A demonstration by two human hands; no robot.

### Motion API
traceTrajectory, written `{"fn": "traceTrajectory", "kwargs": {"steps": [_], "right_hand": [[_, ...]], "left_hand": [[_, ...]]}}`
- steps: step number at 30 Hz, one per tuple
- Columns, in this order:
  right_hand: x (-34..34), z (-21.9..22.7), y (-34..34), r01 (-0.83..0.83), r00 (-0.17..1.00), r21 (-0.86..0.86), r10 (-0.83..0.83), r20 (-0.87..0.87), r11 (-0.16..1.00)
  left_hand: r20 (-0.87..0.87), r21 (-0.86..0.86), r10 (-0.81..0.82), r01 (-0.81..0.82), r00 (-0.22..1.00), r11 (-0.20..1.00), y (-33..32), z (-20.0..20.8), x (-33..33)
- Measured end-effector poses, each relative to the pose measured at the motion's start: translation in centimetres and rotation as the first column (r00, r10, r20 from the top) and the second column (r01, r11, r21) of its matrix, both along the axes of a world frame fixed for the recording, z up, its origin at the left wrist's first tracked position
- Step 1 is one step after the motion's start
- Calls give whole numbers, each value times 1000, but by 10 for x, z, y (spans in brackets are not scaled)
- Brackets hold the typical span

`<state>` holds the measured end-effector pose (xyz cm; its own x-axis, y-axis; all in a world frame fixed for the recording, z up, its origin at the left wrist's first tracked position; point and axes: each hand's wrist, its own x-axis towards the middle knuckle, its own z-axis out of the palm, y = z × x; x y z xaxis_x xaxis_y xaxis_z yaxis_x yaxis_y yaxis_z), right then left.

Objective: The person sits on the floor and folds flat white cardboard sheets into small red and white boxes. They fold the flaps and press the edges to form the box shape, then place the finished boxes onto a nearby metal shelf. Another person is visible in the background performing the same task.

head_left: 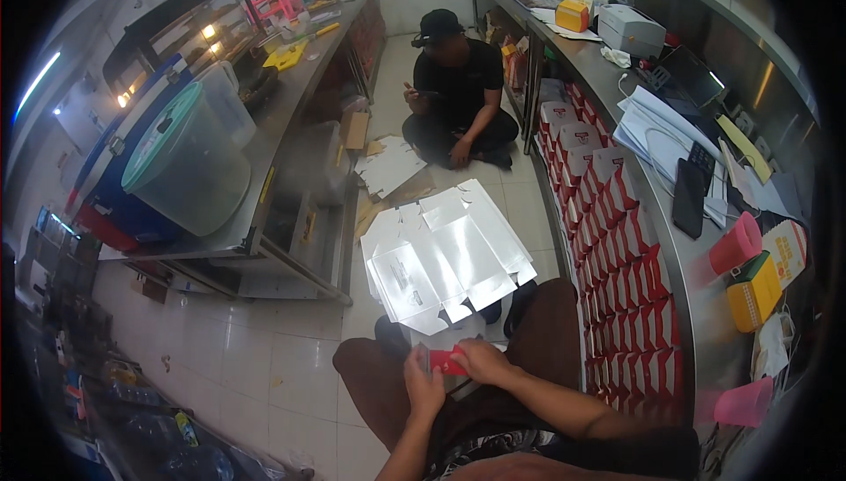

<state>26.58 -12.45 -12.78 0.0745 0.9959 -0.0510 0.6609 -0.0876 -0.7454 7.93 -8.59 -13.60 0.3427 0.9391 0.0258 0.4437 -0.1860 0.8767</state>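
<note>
Head | hands (425,388) (483,362) close together | holding red item (446,361) (forearms (560,403) angled inward)

Cardboard (445,252) is blocking ahead of left hand (425,384) and right hand (485,363); boxes (617,278) are walling right; floor (286,349) is leaving a lane between left knee (363,366) and desk (280,122).

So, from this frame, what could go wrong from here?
The small bright-red piece, its material unclear, is held between the left hand and right hand; it might slip if either grip loosens.
The flat, glossy white cardboard sheets with cut flaps lie close to the person's brown-clad legs; a shifting leg could crease them.
The black rectangular phone sits near the steel counter's edge and could be knocked down.
</note>
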Motion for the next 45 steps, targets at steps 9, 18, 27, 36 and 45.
{"fn": "traceTrajectory", "kwargs": {"steps": [9, 18, 27, 36, 45], "right_hand": [[-8, -5, -16, -18, 992, 96, 29, -121, 995], [-11, -9, -14, -113, 993, 9, 112, 45, 994], [-10, -19, -19, 141, 986, -33, -137, 91, 989], [-16, -18, -16, 184, 979, -51, -178, 104, 982], [-13, -19, -15, -23, 995, -135, 36, 97, 991]], "left_hand": [[368, -915, 480, 218, 797, 340, 4, -4, 13], [381, -894, 466, 189, 798, 407, 3, -44, 7], [276, -900, 466, 56, 841, 433, 0, -30, 25], [227, -904, 456, 12, 861, 428, 1, -28, 28], [254, -910, 370, 91, 893, 405, 4, -19, 28]]}}
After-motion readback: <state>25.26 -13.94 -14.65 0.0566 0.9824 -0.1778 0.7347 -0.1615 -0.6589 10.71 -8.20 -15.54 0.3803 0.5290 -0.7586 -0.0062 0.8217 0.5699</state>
